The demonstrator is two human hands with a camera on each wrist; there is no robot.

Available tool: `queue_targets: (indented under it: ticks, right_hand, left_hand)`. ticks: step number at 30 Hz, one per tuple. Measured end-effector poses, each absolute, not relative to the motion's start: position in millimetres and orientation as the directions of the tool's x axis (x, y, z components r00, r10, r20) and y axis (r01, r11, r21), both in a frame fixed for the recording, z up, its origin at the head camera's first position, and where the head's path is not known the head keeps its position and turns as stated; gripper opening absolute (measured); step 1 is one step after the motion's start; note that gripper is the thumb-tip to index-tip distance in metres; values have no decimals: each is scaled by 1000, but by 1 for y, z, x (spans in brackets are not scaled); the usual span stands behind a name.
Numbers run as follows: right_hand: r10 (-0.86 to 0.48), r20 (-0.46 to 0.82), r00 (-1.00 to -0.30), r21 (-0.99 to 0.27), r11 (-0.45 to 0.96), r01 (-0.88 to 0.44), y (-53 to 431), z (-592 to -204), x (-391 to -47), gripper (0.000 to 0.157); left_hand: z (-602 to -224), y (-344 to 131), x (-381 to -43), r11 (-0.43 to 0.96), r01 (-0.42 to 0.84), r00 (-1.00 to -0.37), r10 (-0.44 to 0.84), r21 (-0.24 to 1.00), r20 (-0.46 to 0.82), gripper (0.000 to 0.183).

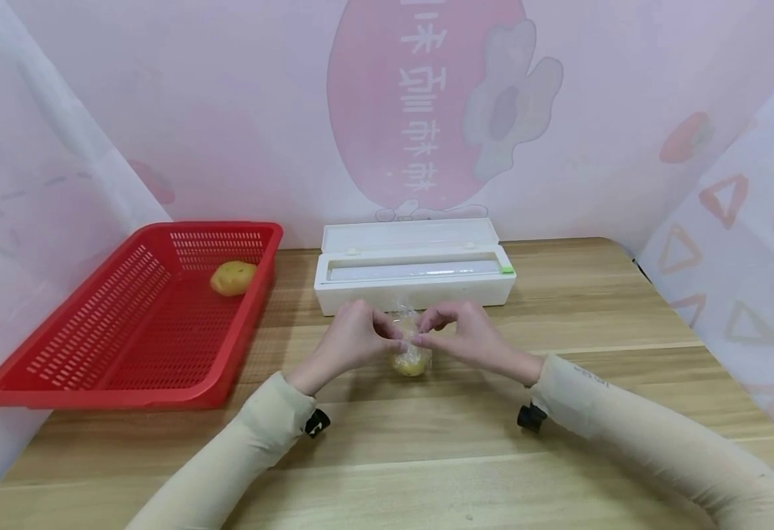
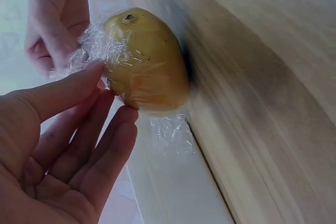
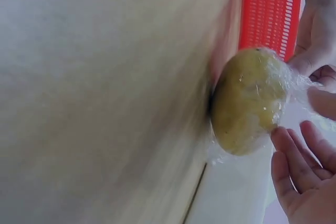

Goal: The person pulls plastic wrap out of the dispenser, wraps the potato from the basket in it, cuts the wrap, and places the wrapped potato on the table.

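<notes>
The right wrist view cuts off the right grip (image 3: 308,179).

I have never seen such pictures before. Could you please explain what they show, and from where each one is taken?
There is no machine here: these are a person's bare hands. The wide picture comes from a camera worn on the head, looking forward and down. The other two come from cameras worn on the left and right wrists, so the table looks tilted there.

On the table, to the person's left, is a red basket with an unwrapped potato inside. Beyond the hands is a white box, its lid open.

The left hand and right hand pinch clear film that covers a second potato.
</notes>
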State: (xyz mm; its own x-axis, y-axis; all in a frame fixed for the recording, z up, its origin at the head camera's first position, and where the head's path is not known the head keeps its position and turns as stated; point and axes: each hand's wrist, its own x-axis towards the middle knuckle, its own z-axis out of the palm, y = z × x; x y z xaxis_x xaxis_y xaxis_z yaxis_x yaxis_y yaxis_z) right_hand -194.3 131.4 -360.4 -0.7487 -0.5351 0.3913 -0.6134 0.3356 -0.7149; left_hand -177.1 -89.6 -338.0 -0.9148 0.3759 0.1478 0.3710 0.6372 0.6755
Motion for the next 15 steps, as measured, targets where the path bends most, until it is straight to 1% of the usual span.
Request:
queue_targets:
  ticks: [3, 10, 15]
  right_hand:
    - [-542, 379, -750, -708, 352, -612, 129, -360, -200, 12]
    - [-562, 286, -776, -739, 386, -552, 122, -356, -204, 12]
    - [-545, 273, -793, -712, 439, -548, 119, -354, -204, 10]
  left_hand:
    - [-337, -90, -178, 636, 347, -923, 362, 689, 131, 14]
    - [-338, -90, -178, 640, 314, -937, 328, 702, 120, 14]
    - [-337, -89, -177, 634, 292, -944, 311, 716, 109, 15]
